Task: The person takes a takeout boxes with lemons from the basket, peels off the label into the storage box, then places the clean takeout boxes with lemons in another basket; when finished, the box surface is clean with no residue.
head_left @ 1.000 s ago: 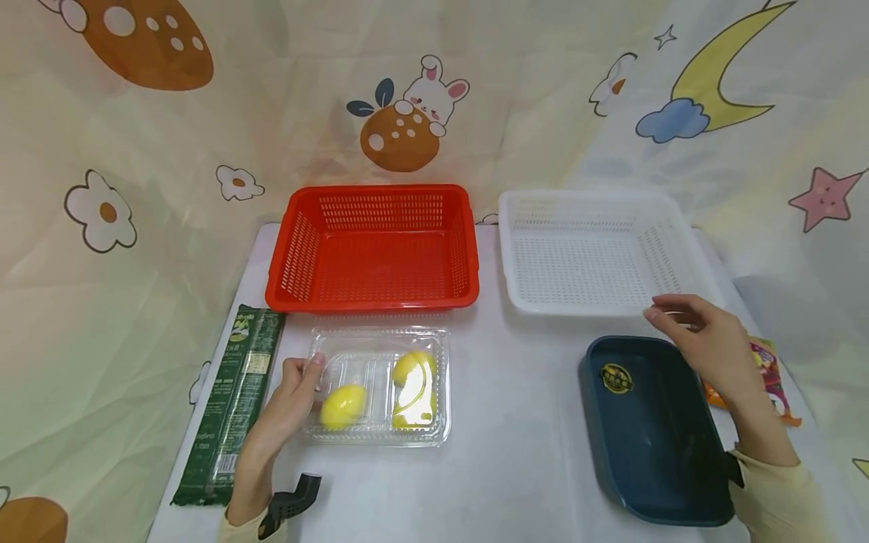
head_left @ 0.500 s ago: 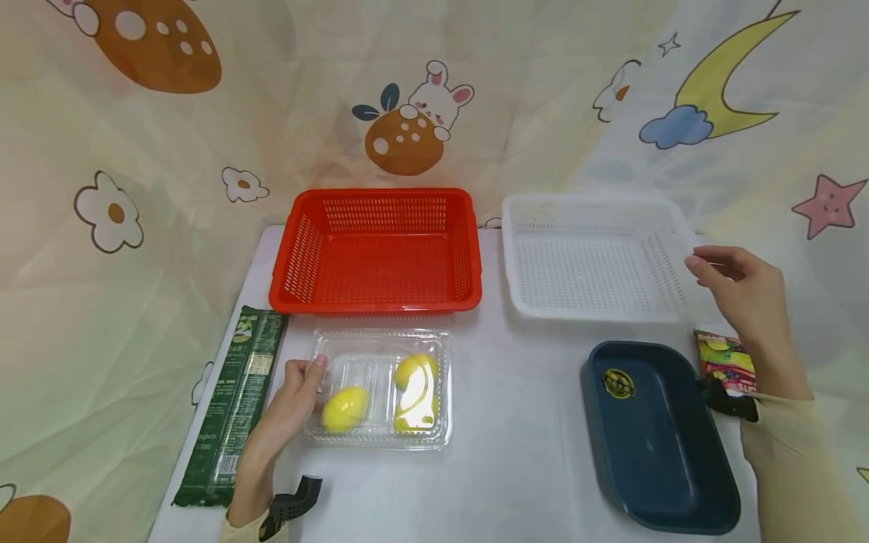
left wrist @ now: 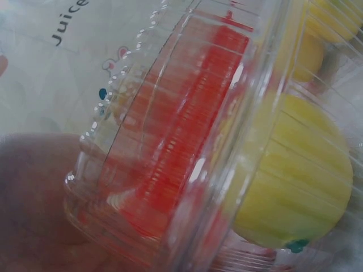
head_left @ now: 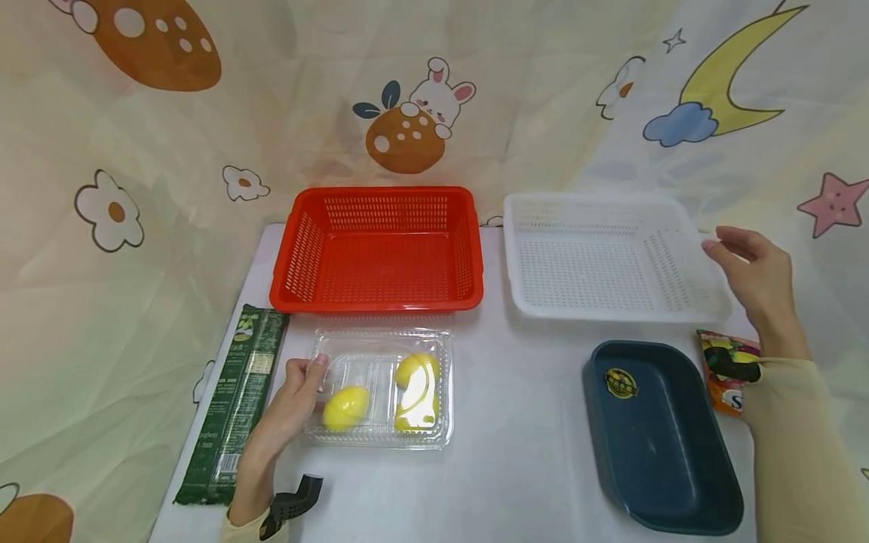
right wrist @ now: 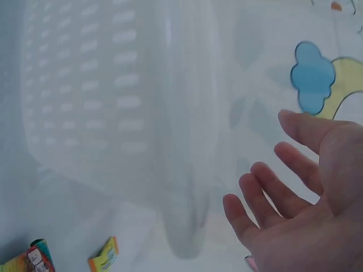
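My left hand (head_left: 293, 400) grips the left edge of a clear plastic clamshell box (head_left: 380, 347), thumb on top. Yellow lemon-like fruits show through its lid, one on the left (head_left: 345, 408) and more in the right compartment. In the left wrist view the box's clear wall (left wrist: 153, 113) stands close in front, with a yellow fruit (left wrist: 300, 170) behind it. Beside the right rim of a white basket (head_left: 577, 309) is my right hand (head_left: 759, 280). Its fingers are loosely bent and hold nothing; the right wrist view shows them apart from the basket's rim (right wrist: 187, 113).
A red basket (head_left: 376, 307) stands at the back left of the white table (head_left: 502, 422). Along the left edge lies a green spaghetti packet (head_left: 234, 407). A dark blue tray (head_left: 661, 437) is at the front right, with a colourful snack packet (head_left: 726, 396) partly under the right sleeve.
My right hand has moved from above the blue tray, back and to the right, to the white basket's right side. More of the snack packet shows. My left hand stays on the clamshell box.
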A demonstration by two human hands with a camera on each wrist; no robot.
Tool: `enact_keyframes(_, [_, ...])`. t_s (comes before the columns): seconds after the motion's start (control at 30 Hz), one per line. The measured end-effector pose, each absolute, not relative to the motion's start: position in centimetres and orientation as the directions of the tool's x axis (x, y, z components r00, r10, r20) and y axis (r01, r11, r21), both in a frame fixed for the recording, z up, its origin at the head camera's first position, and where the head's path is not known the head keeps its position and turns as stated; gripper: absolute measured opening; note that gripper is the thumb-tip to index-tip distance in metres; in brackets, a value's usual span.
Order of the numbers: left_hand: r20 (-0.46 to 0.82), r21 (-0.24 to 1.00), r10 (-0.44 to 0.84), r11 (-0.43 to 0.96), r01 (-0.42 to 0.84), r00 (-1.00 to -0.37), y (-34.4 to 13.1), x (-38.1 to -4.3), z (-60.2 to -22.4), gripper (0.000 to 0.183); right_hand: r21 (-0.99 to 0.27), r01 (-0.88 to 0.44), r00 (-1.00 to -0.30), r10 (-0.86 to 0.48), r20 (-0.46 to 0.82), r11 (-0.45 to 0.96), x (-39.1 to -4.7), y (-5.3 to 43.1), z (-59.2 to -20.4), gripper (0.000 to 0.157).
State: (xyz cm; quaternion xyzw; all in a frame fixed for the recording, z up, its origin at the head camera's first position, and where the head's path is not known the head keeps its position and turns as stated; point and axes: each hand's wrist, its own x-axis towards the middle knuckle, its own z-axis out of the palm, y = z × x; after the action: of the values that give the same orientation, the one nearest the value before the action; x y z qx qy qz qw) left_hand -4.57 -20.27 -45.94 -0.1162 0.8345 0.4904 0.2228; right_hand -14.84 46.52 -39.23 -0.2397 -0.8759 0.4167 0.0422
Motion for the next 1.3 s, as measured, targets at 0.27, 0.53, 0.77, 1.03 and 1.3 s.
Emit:
enact_keyframes(0.27, [-0.486, 0.762, 0.02, 0.5, -0.412, -0.874, -20.3, -4.7, -46.1, 0.074, -0.736, 0.415, -0.895, 0.383, -0.226, 0.535, -15.3, 48.5, -41.0, 0.072])
enact_keyframes(0.53, [-0.485, 0.761, 0.021, 0.503, -0.41, -0.874, -20.2, -4.8, -45.9, 0.076, -0.717, 0.443, -0.892, 0.346, -0.291, 0.538, -15.6, 50.1, -42.7, 0.073])
enact_keyframes(0.77, [-0.484, 0.766, 0.02, 0.493, -0.413, -0.875, -20.3, -4.7, -46.1, 0.074, -0.725, 0.429, -0.899, 0.33, -0.286, 0.54, -15.8, 50.3, -43.5, 0.076])
enact_keyframes(1.03, [-0.494, 0.76, 0.019, 0.495, -0.421, -0.869, -20.4, -4.6, -46.1, 0.07, -0.744, 0.417, -0.906, 0.304, -0.294, 0.521, -15.8, 50.4, -44.4, 0.076])
enact_keyframes(1.3, [-0.478, 0.772, 0.022, 0.487, -0.407, -0.878, -20.5, -4.7, -46.6, 0.07, -0.81, 0.385, -0.917, 0.285, -0.279, 0.444, -16.0, 50.3, -44.9, 0.066])
